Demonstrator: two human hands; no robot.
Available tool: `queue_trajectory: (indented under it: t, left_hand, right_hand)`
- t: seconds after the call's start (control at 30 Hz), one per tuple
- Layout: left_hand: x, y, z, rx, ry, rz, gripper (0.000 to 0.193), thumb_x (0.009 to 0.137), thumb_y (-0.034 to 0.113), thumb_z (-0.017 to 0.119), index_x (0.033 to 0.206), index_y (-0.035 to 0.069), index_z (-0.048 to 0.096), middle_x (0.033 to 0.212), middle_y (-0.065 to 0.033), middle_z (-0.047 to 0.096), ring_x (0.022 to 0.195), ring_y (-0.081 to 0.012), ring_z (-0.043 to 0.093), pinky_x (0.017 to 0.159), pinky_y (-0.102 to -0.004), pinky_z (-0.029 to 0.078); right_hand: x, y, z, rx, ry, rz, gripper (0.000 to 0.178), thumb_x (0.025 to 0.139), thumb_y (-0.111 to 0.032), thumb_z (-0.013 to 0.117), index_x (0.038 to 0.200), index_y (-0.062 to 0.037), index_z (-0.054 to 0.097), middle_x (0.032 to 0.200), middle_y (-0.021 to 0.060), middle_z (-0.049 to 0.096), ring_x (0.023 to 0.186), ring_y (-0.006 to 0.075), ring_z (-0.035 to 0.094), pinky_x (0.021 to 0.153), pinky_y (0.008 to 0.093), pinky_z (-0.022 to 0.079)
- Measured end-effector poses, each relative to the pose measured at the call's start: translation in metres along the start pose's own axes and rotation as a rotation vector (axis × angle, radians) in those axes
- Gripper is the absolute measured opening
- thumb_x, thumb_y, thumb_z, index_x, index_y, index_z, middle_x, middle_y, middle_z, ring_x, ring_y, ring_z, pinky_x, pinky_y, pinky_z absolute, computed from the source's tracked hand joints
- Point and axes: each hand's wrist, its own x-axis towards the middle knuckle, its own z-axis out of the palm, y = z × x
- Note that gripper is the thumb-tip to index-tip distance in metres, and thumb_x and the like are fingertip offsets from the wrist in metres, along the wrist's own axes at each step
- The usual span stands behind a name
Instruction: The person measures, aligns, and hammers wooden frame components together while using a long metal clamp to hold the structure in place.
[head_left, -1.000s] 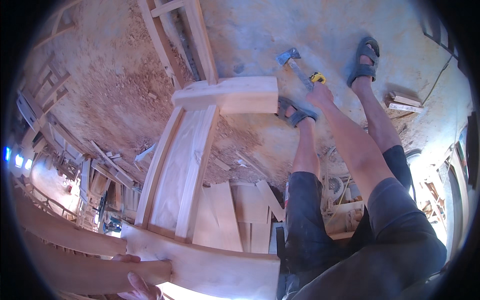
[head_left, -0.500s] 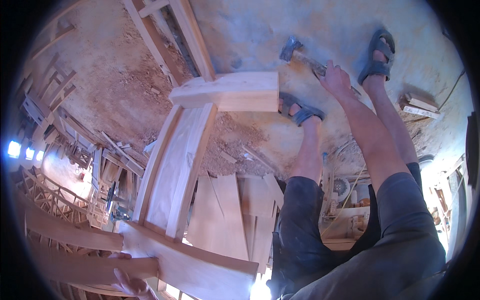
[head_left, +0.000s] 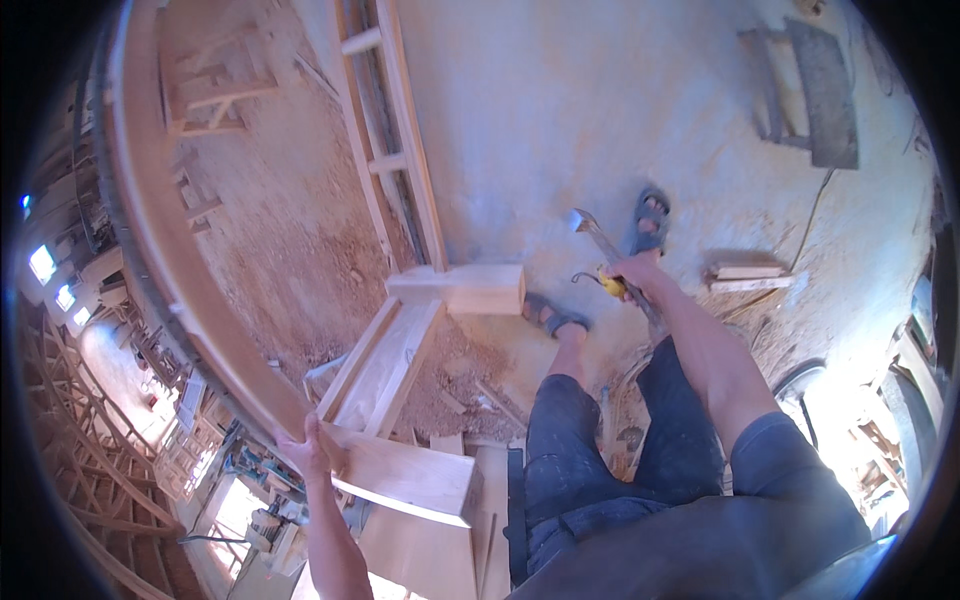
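My left hand [head_left: 312,452] is wrapped round the end of a long pale wooden rail [head_left: 185,265], where it meets a wide wooden board [head_left: 410,475]. Fisheye bending makes the rail look curved. In my right hand [head_left: 640,278] is a hammer [head_left: 598,236], its metal head pointing away from me, out over the floor. Against the same hand shows a small yellow object [head_left: 610,283] with a thin curved strip; its kind is unclear. A grooved wooden panel [head_left: 375,365] runs between the wide board and a thick wooden block [head_left: 480,288].
A ladder-like wooden frame [head_left: 388,165] extends away from the block. Sandalled feet stand on the dusty floor near wood pieces [head_left: 748,272]. A dark, flat frame [head_left: 822,95] lies far right. Sheet panels [head_left: 420,545] stand below the board; stacked furniture frames [head_left: 85,430] fill the left.
My view has shifted, bringing the long rail fully into sight. My left hand now grips the rail near its joint. My right hand keeps the hammer, and the yellow object has come into view.
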Motion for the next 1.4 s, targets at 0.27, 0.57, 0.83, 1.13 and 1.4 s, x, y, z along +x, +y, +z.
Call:
queue_trajectory:
  t: [0.27,0.57,0.83,1.13,1.4]
  left_hand:
    - [0.029,0.067,-0.016,0.092,-0.246,-0.397,0.047,0.069,0.006,0.082,0.11,-0.007,0.063,0.099,-0.0148,0.068,0.086,-0.0275,0.065,0.075,-0.039,0.051]
    - [0.046,0.101,-0.028,0.065,-0.287,-0.756,0.049,0.06,0.001,0.079,0.106,-0.009,0.064,0.099,-0.0214,0.068,0.091,-0.0327,0.067,0.079,-0.0434,0.052]
    - [0.014,0.09,-0.013,0.162,-0.448,-0.783,0.039,0.068,0.002,0.062,0.104,-0.011,0.063,0.089,-0.0257,0.068,0.085,-0.0392,0.068,0.077,-0.0449,0.053]
    - [-0.054,0.179,0.012,0.011,-0.504,-0.57,0.036,0.071,0.008,0.064,0.104,-0.007,0.064,0.09,-0.0256,0.069,0.089,-0.0403,0.067,0.083,-0.0436,0.052]
    - [-0.089,0.296,0.023,-0.064,-0.699,-0.893,0.059,0.067,0.007,0.066,0.124,-0.004,0.059,0.115,-0.0274,0.064,0.111,-0.0409,0.06,0.1,-0.0442,0.047]
  right_hand:
    - [-0.179,-0.027,-0.149,0.397,-0.052,-0.182,0.027,0.089,-0.034,0.065,0.085,-0.0071,0.062,0.061,0.0069,0.058,0.039,0.0155,0.05,0.034,0.0298,0.041]
    - [-0.302,-0.096,-0.244,0.67,0.119,-0.037,0.036,0.09,-0.045,0.058,0.088,-0.0094,0.058,0.063,0.0152,0.058,0.04,0.0158,0.046,0.035,0.0278,0.039]
    - [-0.346,-0.202,-0.245,0.594,0.15,0.03,0.036,0.092,-0.046,0.055,0.089,-0.0104,0.058,0.064,0.0177,0.059,0.04,0.016,0.047,0.036,0.0279,0.039]
    - [-0.39,-0.378,-0.2,0.202,0.146,-0.083,0.035,0.093,-0.043,0.057,0.093,-0.008,0.058,0.068,0.0139,0.063,0.04,0.0154,0.051,0.034,0.0274,0.042]
    - [-0.398,-0.512,-0.164,0.008,0.114,-0.045,0.035,0.093,-0.041,0.061,0.101,-0.0072,0.059,0.071,0.0132,0.063,0.042,0.0157,0.053,0.032,0.0261,0.041]
